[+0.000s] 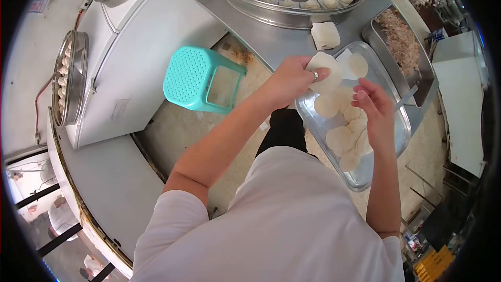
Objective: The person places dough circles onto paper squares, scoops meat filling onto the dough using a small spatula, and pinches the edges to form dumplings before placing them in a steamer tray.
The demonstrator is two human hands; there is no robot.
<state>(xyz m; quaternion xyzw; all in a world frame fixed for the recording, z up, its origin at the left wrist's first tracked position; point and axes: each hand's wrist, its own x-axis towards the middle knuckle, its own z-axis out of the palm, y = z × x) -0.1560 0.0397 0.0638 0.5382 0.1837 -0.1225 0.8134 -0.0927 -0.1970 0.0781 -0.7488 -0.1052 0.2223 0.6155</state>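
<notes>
My left hand [302, 79] is closed on a round dough wrapper [324, 69], with the ringed thumb lying across the top of it. A little to the right, my right hand [374, 107] hovers over the metal tray [360, 180], its fingers half curled and apart with nothing visible between them. More flat dough wrappers [340, 140] lie overlapping on the tray below the hands, and another wrapper [358, 66] lies near the tray's far end. A flat metal strip [408, 96], perhaps a spatula, shows behind my right hand; whether the hand touches it is hidden.
A deep metal pan [432, 79] of minced filling [398, 39] stands right of the tray. Ahead is a perforated steamer [289, 16] with several buns along its rim; a white square block [325, 35] sits nearby. A turquoise stool [189, 78] and another steamer [78, 81] are leftward.
</notes>
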